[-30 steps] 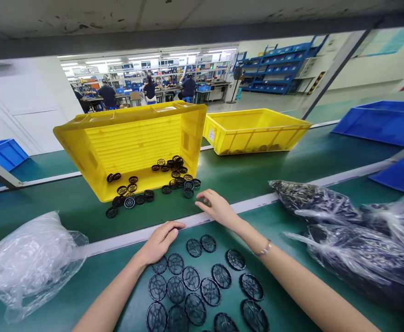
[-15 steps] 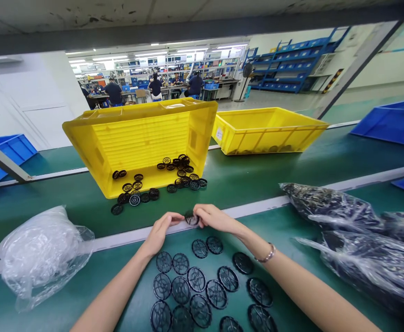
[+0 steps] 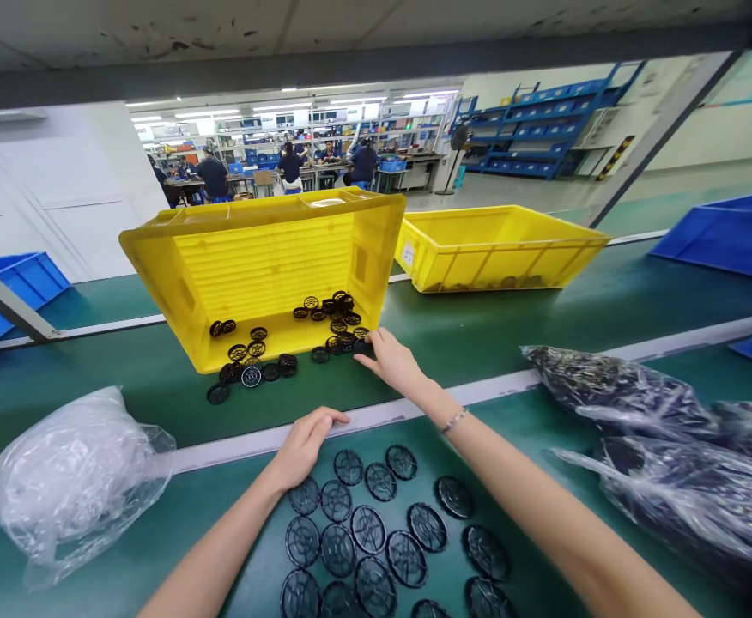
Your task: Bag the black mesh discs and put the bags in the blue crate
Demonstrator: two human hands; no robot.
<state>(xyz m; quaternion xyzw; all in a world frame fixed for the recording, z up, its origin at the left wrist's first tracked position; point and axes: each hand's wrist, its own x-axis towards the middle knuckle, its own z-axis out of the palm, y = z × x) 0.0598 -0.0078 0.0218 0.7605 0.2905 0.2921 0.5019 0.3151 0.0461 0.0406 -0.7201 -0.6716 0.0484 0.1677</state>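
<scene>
A yellow plastic bin lies tilted on the far green belt, with loose black round mesh discs spilling from its low side. My right hand reaches over the white rail, fingertips at the nearest discs and nothing visibly held. My left hand rests on the rail, empty. Below it, several black mesh discs lie flat in loose rows on the near green belt, between my forearms.
A second yellow bin stands on the far belt. A clear plastic bag lies at the left, and bulging bags of dark parts at the right. Blue crates sit beyond. Seated people work at benches far behind.
The disc pinched between my hands is gone from there, and the near belt shows one more disc. My right hand has moved forward to the bin's discs; my left hand has dropped to the rail.
</scene>
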